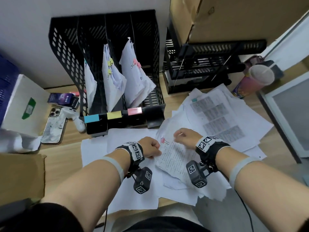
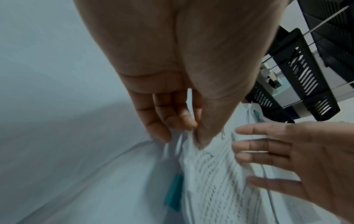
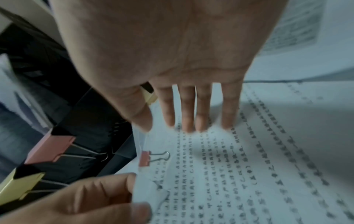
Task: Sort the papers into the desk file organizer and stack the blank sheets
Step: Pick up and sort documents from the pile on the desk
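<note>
Lying between both hands — pink-clipped printed packet (image 1: 173,158).

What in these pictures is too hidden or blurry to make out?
- Printed text on the clipped papers: blurred in the right wrist view, too small in the head view.
- Left hand fingertips: hidden by its knuckles in the head view.
- Cardboard box: cut off by the top edge.
</note>
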Available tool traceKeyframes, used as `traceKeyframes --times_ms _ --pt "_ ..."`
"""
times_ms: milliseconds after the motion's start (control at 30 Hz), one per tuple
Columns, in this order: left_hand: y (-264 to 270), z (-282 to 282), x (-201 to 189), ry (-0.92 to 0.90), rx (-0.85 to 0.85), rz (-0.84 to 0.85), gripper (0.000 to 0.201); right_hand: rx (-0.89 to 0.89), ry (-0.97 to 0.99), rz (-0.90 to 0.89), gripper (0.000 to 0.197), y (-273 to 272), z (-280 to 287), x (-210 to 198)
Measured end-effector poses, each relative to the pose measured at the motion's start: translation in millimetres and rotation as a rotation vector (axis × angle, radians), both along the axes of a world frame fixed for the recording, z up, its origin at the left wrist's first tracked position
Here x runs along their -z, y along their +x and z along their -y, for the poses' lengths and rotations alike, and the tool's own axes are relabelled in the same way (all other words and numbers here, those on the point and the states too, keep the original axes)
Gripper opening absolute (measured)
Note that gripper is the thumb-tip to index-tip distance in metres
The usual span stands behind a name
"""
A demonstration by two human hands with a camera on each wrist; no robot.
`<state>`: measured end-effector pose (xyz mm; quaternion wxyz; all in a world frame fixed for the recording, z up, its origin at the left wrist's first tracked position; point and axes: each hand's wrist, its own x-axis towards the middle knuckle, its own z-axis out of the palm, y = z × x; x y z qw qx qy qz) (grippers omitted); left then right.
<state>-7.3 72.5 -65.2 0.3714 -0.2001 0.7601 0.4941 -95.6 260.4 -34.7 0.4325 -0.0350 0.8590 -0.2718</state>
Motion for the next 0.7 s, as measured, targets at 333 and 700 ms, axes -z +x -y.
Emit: traceKeyframes --times_ms 333,700 --pt "10 61 -45 0.037 -0.157 -0.067 0.012 -0.058 0.083 -0.244 0.051 -16 28 -21" --pt "43 109 -73 0.047 -0.255 -0.112 0.027 -0.149 -0.062 -0.310 0.021 3 66 -40"
